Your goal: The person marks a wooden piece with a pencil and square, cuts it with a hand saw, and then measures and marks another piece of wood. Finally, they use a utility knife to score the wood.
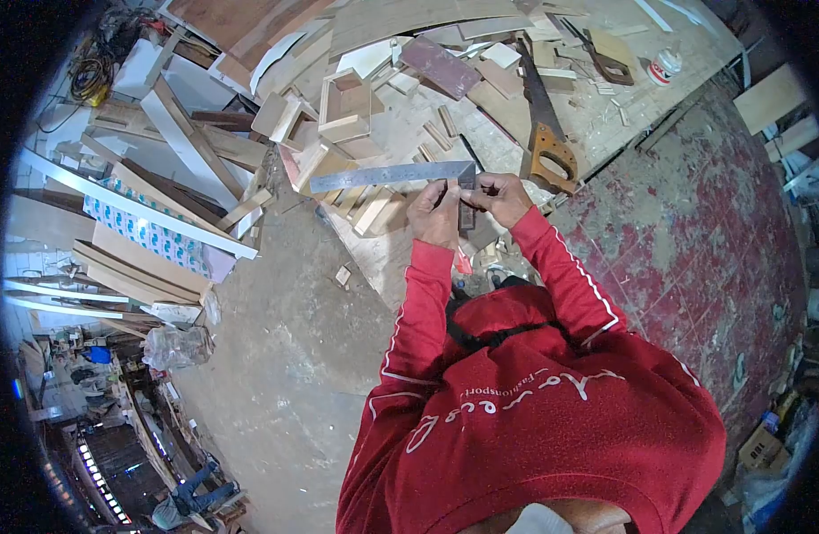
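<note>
A try square (383, 178) with a grey metal blade is held up over the near edge of the workbench, its blade pointing left and its stock hanging down. My left hand (434, 216) is closed at the stock end, fingertips just under the blade. From the other side my right hand (504, 198) pinches the square near its corner. What else the fingers hold between them, I cannot tell. Behind the square lies a dark pencil-like stick (472, 152). To the right of my hands rests a handsaw (550, 151) with an orange-brown handle.
Small open wooden boxes (345, 102) and wood offcuts cover the workbench (625, 120). A second saw (608, 67) and a white jar (665, 68) stand further back. Long boards (160, 214) are stacked at left. Past the bench lies a worn red floor (694, 214).
</note>
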{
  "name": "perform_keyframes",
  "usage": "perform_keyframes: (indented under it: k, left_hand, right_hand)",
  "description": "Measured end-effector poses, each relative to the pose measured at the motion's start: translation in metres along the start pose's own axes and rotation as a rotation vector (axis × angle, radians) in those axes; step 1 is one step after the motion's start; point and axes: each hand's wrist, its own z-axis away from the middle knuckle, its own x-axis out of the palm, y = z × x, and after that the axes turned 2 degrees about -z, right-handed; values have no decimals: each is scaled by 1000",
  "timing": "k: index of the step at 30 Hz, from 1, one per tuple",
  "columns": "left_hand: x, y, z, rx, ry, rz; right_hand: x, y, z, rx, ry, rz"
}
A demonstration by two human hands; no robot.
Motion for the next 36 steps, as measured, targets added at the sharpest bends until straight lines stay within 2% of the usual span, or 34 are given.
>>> perform_keyframes:
  k: [6, 8, 14, 18, 20, 23, 26, 29, 33, 36]
  left_hand:
    - [2, 12, 1, -103, 38, -22]
    - [0, 10, 1, -112, 18, 2]
    - [-4, 6, -1, -141, 38, -1]
    - [-9, -5, -6, -123, 31, 45]
    - [-10, -4, -7, -174, 51, 1]
    - [-8, -6, -7, -161, 40, 107]
    - [-11, -11, -6, -47, -15, -19]
    - [-10, -8, -4, -8, -56, 4]
    - [-15, -14, -8, -59, -7, -42]
    - [-18, -22, -12, -44, -17, -75]
  right_hand:
    - [0, -3, 0, 48, -45, -33]
    - [0, 10, -3, 143, -77, -85]
    - [2, 4, -2, 162, -81, -150]
    - [1, 19, -6, 144, -117, -137]
    - [0, 28, -8, 106, -109, -89]
    - [2, 20, -8, 100, -91, -87]
    - [5, 12, -6, 91, -69, -115]
    - [4, 19, -7, 66, -62, -38]
    - [6, 17, -3, 88, -50, -78]
    - [11, 41, -4, 92, -49, -76]
